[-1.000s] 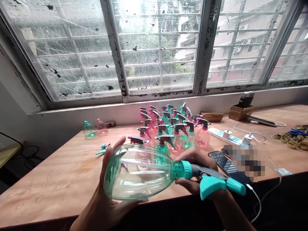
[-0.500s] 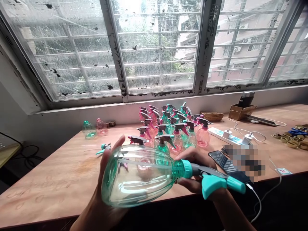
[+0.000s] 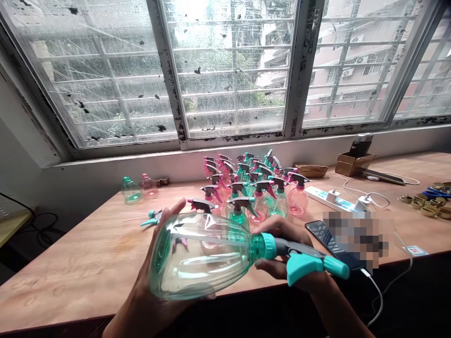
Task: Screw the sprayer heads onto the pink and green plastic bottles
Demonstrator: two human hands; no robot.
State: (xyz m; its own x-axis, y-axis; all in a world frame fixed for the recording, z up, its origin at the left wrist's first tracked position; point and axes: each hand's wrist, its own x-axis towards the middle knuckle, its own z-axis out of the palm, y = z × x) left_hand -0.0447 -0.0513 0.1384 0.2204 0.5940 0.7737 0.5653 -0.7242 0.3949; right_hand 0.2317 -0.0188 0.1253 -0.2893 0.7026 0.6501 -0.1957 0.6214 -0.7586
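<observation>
A clear teal spray bottle (image 3: 204,256) lies sideways above the table's front edge, held in both hands. My left hand (image 3: 155,281) cups its wide base, thumb up behind it. My right hand (image 3: 285,251) is wrapped round the neck just behind the teal collar and the grey and teal trigger head (image 3: 303,263), whose nozzle points right. A cluster of several upright pink and teal spray bottles (image 3: 252,190) stands on the wooden table (image 3: 88,253) just beyond the hands.
A teal trigger head (image 3: 151,218) lies loose at mid-left; two capless bottles (image 3: 137,188) stand by the wall. A phone (image 3: 329,239) with a cable, a power strip (image 3: 333,198), a cardboard box (image 3: 354,162) and tape rolls (image 3: 428,204) fill the right side.
The bottle has shifted slightly left and its trigger end has come up a little; both hands keep their hold.
</observation>
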